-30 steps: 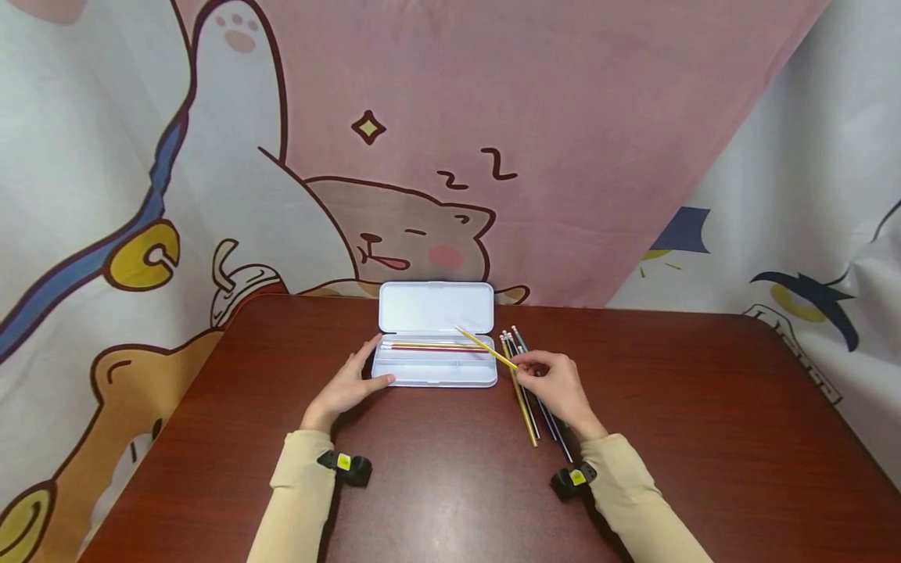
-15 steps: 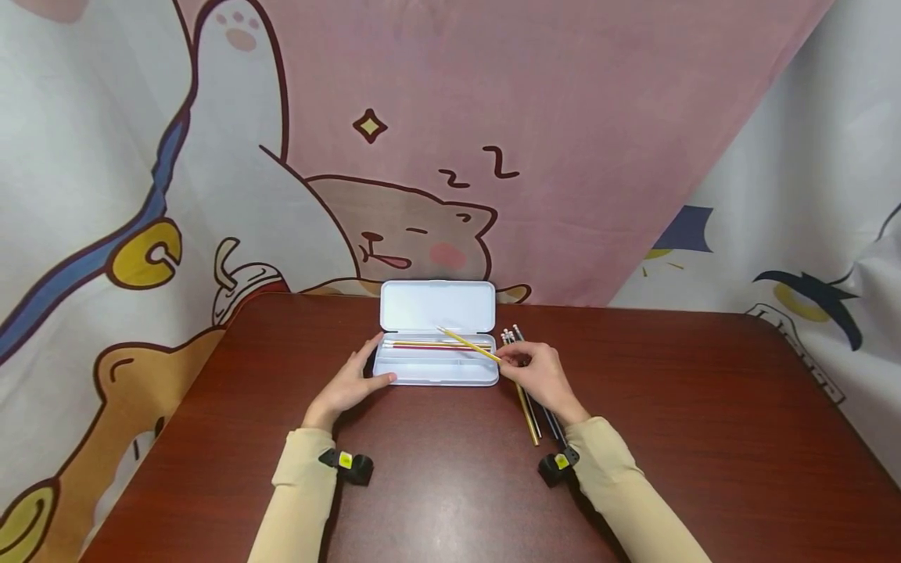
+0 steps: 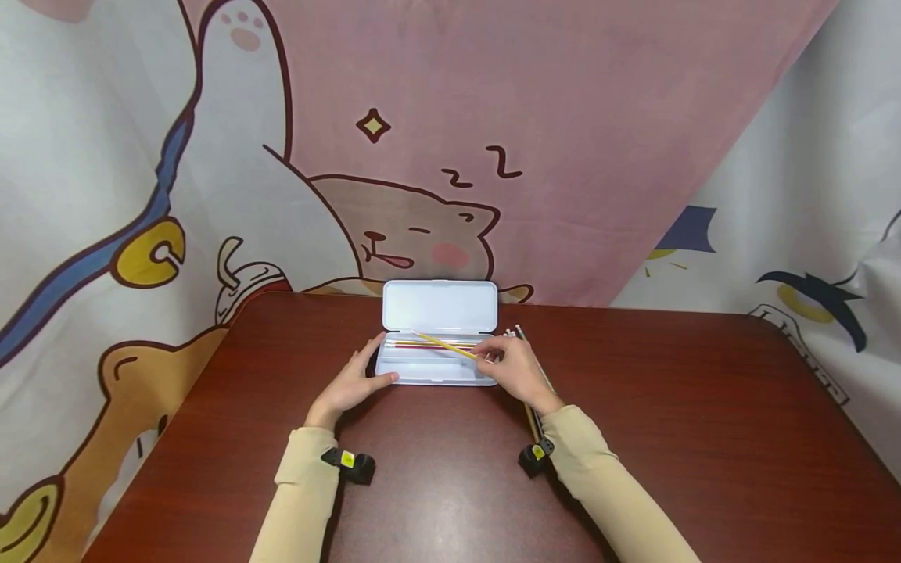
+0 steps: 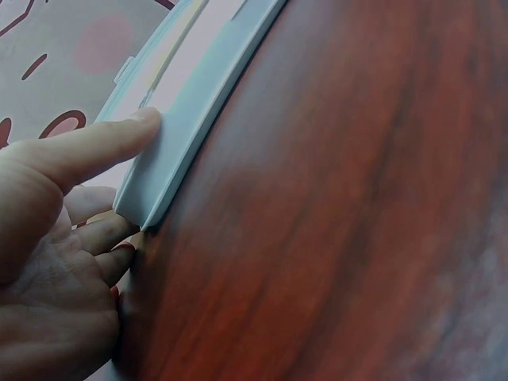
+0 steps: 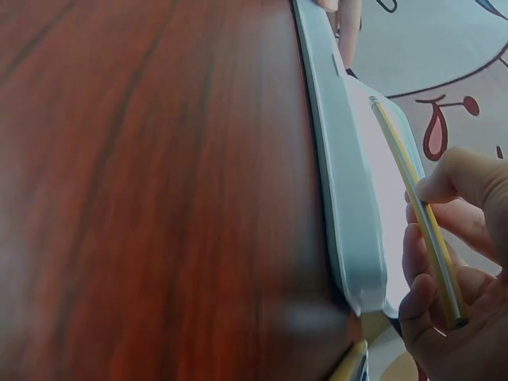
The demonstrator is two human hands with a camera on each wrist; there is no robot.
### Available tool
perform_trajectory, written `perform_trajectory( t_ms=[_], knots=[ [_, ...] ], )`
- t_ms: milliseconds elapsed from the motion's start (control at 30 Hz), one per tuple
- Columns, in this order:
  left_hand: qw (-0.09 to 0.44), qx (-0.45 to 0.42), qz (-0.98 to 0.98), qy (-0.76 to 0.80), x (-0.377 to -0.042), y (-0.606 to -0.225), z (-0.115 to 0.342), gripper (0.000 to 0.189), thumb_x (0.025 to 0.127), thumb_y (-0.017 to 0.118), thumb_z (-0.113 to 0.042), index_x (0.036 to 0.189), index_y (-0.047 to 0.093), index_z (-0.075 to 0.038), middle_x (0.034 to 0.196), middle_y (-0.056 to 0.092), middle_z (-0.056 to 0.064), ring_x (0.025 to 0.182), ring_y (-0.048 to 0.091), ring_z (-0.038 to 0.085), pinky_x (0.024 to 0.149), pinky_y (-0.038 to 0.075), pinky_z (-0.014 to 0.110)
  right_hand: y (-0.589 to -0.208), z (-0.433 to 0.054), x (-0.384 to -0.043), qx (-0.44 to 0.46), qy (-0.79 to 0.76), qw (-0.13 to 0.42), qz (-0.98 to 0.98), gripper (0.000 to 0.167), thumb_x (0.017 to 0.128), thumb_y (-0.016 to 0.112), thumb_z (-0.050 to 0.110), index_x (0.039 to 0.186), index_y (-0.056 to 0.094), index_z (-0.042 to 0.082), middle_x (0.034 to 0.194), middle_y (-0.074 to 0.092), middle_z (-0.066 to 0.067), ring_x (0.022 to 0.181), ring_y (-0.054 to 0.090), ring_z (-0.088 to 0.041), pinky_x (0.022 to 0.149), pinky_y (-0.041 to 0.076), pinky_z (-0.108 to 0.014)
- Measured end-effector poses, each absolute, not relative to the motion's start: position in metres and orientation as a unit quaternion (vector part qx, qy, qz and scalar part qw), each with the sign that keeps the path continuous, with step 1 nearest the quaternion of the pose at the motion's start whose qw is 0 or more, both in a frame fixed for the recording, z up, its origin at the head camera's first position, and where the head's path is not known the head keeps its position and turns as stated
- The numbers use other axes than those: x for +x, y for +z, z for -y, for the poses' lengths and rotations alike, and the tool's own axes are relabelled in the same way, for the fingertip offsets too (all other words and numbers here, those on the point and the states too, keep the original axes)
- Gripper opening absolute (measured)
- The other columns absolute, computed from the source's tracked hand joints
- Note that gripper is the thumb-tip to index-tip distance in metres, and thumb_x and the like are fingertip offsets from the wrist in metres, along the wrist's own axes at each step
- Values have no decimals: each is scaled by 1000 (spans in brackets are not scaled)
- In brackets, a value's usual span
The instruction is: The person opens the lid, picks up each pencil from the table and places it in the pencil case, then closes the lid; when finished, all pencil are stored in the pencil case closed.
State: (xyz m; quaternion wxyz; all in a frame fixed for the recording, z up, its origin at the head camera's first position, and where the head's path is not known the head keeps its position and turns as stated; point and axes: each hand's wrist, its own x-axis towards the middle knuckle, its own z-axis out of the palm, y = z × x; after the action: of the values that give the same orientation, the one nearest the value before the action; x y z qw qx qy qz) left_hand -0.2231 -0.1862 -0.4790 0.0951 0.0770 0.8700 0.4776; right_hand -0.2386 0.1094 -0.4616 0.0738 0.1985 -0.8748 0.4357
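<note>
Right hand: clamps one yellow pencil between thumb and fingertips. Yellow pencil: slim, straight, marked with a grey lengthwise stripe; pale at the far end, dark at the end near the palm. Slants above the open pencil case, with the pale end to the left. Contact with the case: cannot tell.

Pencil case, quantity one: white, rectangular, open, with one lid raised at the rear. Contains at least two pencils, one red and one orange-yellow, lying lengthwise in the rear compartment.

Left hand: holds the case's left end, with thumb over the near corner and fingers against the end.

Loose pencils, at least three: lie just right of the case, partly hidden by the right hand.

Table, quantity one: reddish-brown, glossy.

Wrist cameras, quantity two: black, one per wrist.
</note>
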Motion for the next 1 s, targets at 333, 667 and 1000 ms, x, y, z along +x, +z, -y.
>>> perform_trajectory(
  t_ms=[333,667,1000],
  knots=[
    [91,84,-869,480,-223,-479,186,85,87,71,-20,153,21,-4,156,19,23,144,4,40,114,2,55,-460,-89,-249,243,405,70,878,15,76,69,2,90,76,4,82,69,-1,73,60,-13,66,49,-27],
    [90,81,-867,483,-222,-478,185,84,87,72,-19,153,21,-5,155,22,22,145,5,37,114,0,53,-462,-82,-255,240,429,57,869,12,77,72,2,89,76,3,83,71,-2,77,63,-15,72,52,-30],
    [88,84,-868,481,-224,-480,185,84,87,71,-19,153,21,-4,155,22,22,145,5,37,115,0,52,-465,-78,-260,225,423,54,876,10,79,73,4,89,77,6,83,71,-1,77,63,-15,72,50,-30]
  ],
)
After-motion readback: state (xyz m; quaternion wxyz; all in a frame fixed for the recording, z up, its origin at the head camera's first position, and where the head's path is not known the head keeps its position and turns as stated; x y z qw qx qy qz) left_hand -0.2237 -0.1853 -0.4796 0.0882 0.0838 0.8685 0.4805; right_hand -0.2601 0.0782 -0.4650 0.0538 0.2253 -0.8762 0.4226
